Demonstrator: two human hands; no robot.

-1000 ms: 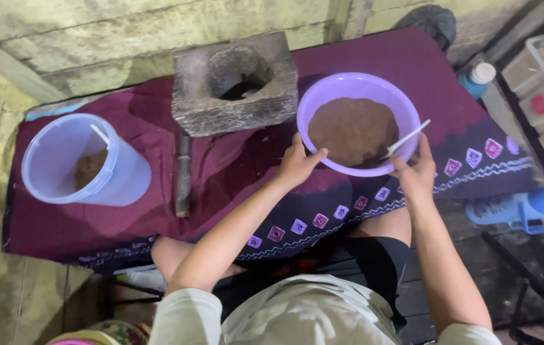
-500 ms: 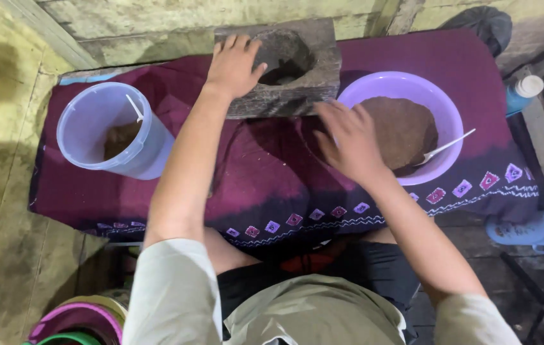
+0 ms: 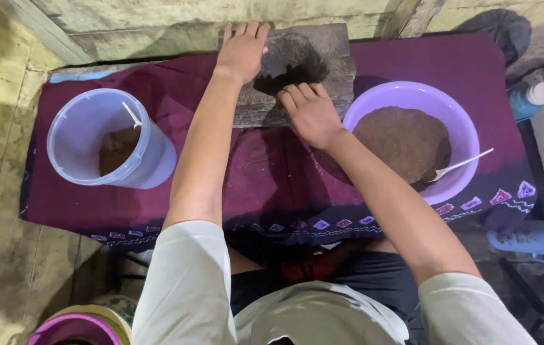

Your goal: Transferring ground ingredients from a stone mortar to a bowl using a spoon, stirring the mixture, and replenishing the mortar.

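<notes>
Seen from the head camera, both hands rest on a grey stone block (image 3: 297,73) that sits at the far edge of the tabletop (image 3: 272,172), which is covered by a dark purple cloth with a patterned border. The block has a round hollow in its top, dark inside. The left hand (image 3: 241,50) lies on the block's far left corner, fingers (image 3: 246,29) stretched flat over the top edge and not curled around anything. The right hand (image 3: 310,112) lies on the near side of the block, just below the hollow, its fingers (image 3: 297,92) spread loosely and reaching toward the hollow's rim; whether they grip the stone or only press on it cannot be told.

To the left of the block, well apart from it, stands a pale translucent bucket (image 3: 109,137) with some brown powder at the bottom and a thin white handle leaning inside. To the right, just beside the block, is a purple bowl (image 3: 463,121) filled with brown powder, with a white spoon (image 3: 460,165) resting in it, its handle pointing out over the right rim. Beyond the cloth on the right stand a blue bottle with a white cap (image 3: 530,99) and, lower down, a light blue plastic thing (image 3: 540,239).
</notes>
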